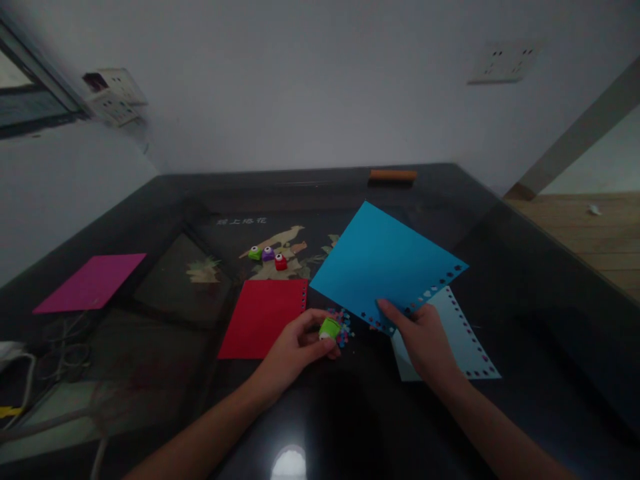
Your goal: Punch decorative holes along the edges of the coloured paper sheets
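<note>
Between the thumb and fingers of my left hand (304, 340) is a small green craft punch (330, 329) with a white eye-like part. A pile of tiny coloured paper cutouts (344, 327) lies just behind it on the table. My right hand (425, 337) pinches the lower corner of a blue sheet of paper (383, 260), tilted above the table, with punched shapes along its lower right edge and near corner. Partly under my right hand lies a pale blue sheet (463, 333) with holes along two edges. Left of the pile, a red sheet (265, 317) has holes down its right side.
Three small punches, green (255, 253), purple (268, 253) and red (281, 263), stand behind the red sheet. A magenta sheet (93, 283) lies far left, near a white cable (30, 380). An orange-brown roll (393, 175) rests at the dark table's (320, 427) back edge, before the wall.
</note>
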### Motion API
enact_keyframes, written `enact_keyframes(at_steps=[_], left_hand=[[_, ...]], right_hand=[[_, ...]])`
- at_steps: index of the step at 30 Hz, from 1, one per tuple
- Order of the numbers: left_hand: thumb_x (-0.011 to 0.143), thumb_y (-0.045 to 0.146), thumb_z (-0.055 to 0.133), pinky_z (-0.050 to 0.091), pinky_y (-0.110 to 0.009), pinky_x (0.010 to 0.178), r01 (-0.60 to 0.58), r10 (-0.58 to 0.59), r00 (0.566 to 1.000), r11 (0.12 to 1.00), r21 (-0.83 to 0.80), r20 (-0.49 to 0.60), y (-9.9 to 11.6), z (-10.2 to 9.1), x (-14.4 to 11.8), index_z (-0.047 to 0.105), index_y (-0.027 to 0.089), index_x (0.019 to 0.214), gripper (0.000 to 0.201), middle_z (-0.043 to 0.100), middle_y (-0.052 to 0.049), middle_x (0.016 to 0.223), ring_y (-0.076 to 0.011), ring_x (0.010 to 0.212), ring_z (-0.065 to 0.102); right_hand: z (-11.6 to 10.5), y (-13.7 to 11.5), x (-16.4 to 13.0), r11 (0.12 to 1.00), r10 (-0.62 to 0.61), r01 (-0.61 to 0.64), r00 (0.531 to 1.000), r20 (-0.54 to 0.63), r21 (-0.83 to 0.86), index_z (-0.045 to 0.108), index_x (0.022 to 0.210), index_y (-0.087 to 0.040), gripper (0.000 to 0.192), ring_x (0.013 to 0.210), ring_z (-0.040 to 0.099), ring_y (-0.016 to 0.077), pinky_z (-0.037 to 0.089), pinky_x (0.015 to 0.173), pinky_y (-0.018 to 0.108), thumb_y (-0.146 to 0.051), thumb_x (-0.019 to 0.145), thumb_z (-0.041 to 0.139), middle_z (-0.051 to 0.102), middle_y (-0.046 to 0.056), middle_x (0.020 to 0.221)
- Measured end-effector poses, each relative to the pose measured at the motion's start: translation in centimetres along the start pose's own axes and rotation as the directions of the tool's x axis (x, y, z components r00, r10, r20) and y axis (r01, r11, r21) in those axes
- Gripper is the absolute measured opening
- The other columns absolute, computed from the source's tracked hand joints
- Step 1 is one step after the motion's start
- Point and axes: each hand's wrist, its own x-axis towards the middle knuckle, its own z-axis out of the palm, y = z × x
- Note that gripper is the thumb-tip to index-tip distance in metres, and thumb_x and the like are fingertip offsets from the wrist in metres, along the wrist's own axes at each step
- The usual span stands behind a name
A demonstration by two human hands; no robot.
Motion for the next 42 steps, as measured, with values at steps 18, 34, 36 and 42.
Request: enact_keyframes(at_steps=[18, 34, 36, 42], left_hand=[[0.063, 0.02, 0.075, 0.046, -0.032, 0.084, 0.044, -0.042, 0.999, 0.996, -0.078, 0.031, 0.1, 0.5, -0.4, 0.057, 0.017, 0.106, 0.046, 0.068, -0.006, 0.1, -0.0202, 0.093, 0.063], [0.068, 0.035, 0.071, 0.043, -0.027, 0.066, -0.004, 0.005, 0.999, 1.0, 0.009, -0.047, -0.2, 0.4, -0.4, 0.062, 0.013, 0.086, 0.03, 0.062, -0.001, 0.067, -0.014, 0.063, 0.056], [0.069, 0.036, 0.07, 0.042, -0.027, 0.066, -0.016, 0.017, 0.999, 1.0, 0.016, -0.027, -0.4, 0.3, -0.4, 0.062, 0.013, 0.087, 0.03, 0.063, -0.001, 0.068, -0.0136, 0.062, 0.056], [0.067, 0.035, 0.072, 0.042, -0.026, 0.063, -0.021, 0.023, 0.999, 0.999, 0.035, -0.036, -0.4, 0.3, -0.2, 0.063, 0.013, 0.09, 0.032, 0.059, 0.001, 0.064, -0.0121, 0.059, 0.053]], right_hand=[[1.2, -1.1, -1.9, 0.967, -0.087, 0.103, 0.993, 0.075, -0.232, 0.067, 0.074, -0.018, 0.027, 0.068, 0.064, 0.0223, 0.05, 0.063, 0.033, -0.043, 0.077, 0.059, 0.071, 0.005, 0.073], [1.9, -1.1, -2.5, 0.909, -0.263, 0.286, 0.958, 0.115, -0.304, 0.068, 0.07, -0.02, 0.02, 0.064, 0.065, 0.0216, 0.051, 0.059, 0.031, -0.037, 0.077, 0.06, 0.07, 0.004, 0.065], [1.9, -1.2, -2.5, 0.924, -0.235, 0.258, 0.965, 0.112, -0.281, 0.068, 0.069, -0.019, 0.02, 0.061, 0.064, 0.02, 0.05, 0.056, 0.03, -0.037, 0.076, 0.062, 0.07, 0.003, 0.064], [2.1, -1.1, -2.5, 0.946, -0.19, 0.207, 0.978, 0.09, -0.25, 0.066, 0.066, -0.018, 0.021, 0.055, 0.062, 0.0179, 0.051, 0.053, 0.029, -0.038, 0.071, 0.067, 0.069, 0.003, 0.062]])
